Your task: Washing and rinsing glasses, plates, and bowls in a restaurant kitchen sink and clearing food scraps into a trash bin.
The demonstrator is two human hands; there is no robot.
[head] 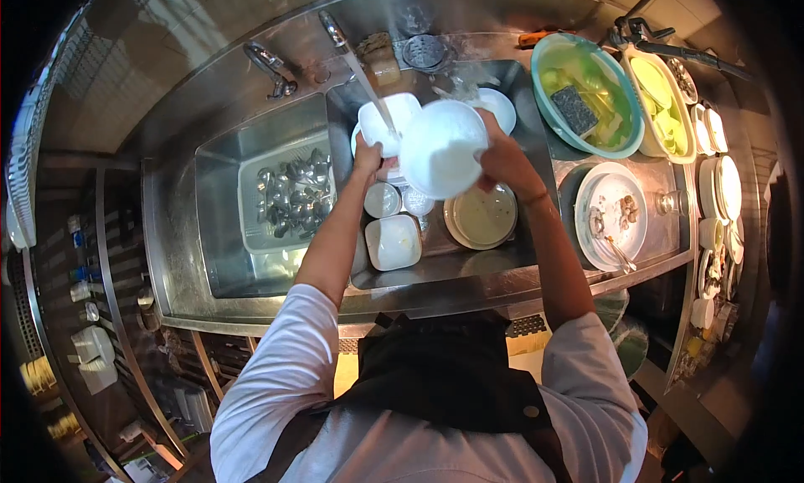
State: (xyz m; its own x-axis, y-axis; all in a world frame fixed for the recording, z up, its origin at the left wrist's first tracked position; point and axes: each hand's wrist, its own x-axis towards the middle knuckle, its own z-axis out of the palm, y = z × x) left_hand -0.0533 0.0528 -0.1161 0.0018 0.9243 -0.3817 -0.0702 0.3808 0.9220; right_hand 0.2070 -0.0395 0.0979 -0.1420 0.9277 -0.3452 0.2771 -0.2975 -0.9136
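My left hand (367,159) grips a white squarish dish (384,115) under the stream from the running faucet (333,29). In my right hand (505,159) is a round white bowl or plate (443,147), held by its right edge and tilted beside the squarish dish. Both are above the right basin of a steel double sink. Below them lie a stack of round dishes (482,219), a squarish white dish (394,244) and small round bowls (382,199). Another white plate (499,111) rests behind my right hand.
The left basin holds a white plastic basket (251,231) of metal spoons. A turquoise tub (635,131) with liquid, dishes and a dark sponge (574,110) stands right, beside a cream tub (688,147). Nearer is a plate with food scraps (631,184) and a glass (672,203).
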